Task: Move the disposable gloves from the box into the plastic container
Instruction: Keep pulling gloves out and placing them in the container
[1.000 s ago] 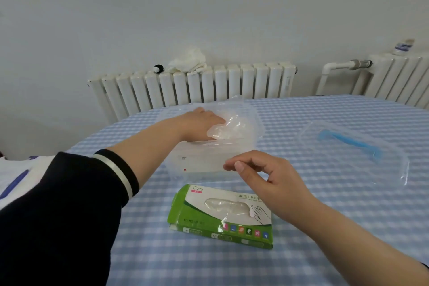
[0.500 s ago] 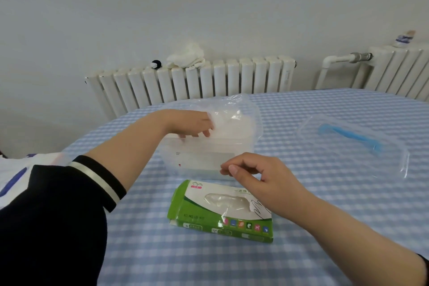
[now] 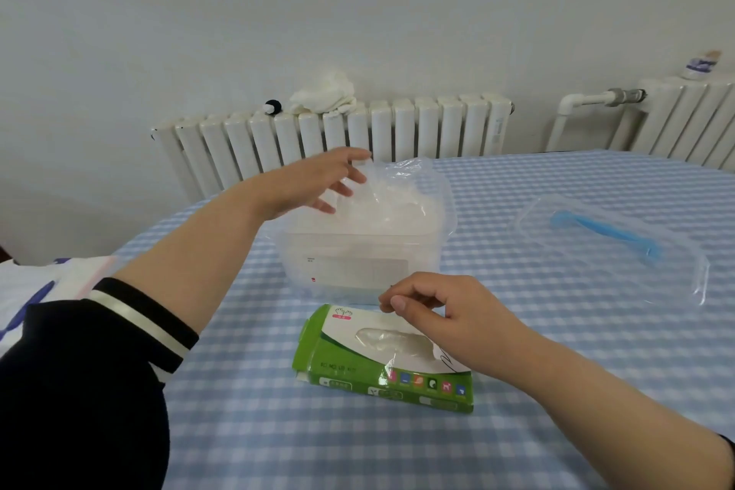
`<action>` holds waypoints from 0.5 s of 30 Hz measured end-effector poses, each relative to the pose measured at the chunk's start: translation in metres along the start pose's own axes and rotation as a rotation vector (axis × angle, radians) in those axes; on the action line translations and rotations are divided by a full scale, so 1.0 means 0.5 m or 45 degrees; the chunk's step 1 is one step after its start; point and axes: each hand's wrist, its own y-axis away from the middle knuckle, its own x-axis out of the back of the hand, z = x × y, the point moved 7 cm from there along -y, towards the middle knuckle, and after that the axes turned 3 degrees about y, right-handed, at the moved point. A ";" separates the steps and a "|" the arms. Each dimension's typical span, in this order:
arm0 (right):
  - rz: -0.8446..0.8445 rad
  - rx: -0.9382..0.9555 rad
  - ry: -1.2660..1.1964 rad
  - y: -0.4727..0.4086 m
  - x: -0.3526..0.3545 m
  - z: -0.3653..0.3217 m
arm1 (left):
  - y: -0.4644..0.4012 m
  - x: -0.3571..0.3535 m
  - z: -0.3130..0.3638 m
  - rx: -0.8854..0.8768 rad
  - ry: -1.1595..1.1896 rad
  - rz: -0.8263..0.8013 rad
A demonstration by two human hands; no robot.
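A green and white glove box (image 3: 350, 368) lies on the checked table, with clear gloves (image 3: 391, 339) showing in its oval opening. Behind it stands the clear plastic container (image 3: 358, 265), heaped with crumpled clear gloves (image 3: 397, 203) that rise above its rim. My left hand (image 3: 314, 183) hovers over the container's left rim, fingers spread, fingertips touching the top glove. Just above the box's far edge hangs my right hand (image 3: 445, 314), fingers loosely curled, thumb and forefinger close together with nothing seen between them.
The container's clear lid (image 3: 576, 274) with a blue handle (image 3: 604, 231) lies on the table (image 3: 517, 430) to the right. White radiators (image 3: 397, 127) line the wall behind, with a white cloth (image 3: 322, 93) on top. A patterned fabric (image 3: 35, 286) lies at the left.
My left hand has lifted out of the container and its fingers have spread, leaving the gloves heaped inside. My right hand has stayed over the box.
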 end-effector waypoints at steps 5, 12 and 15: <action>-0.031 -0.021 -0.007 0.000 -0.004 0.006 | 0.017 0.083 -0.011 -0.102 0.531 0.652; -0.177 0.066 0.242 0.000 -0.023 0.006 | 0.152 0.131 0.006 -0.524 0.170 1.406; -0.270 0.112 0.426 -0.003 -0.042 0.017 | 0.210 0.032 0.046 -0.842 -0.205 1.217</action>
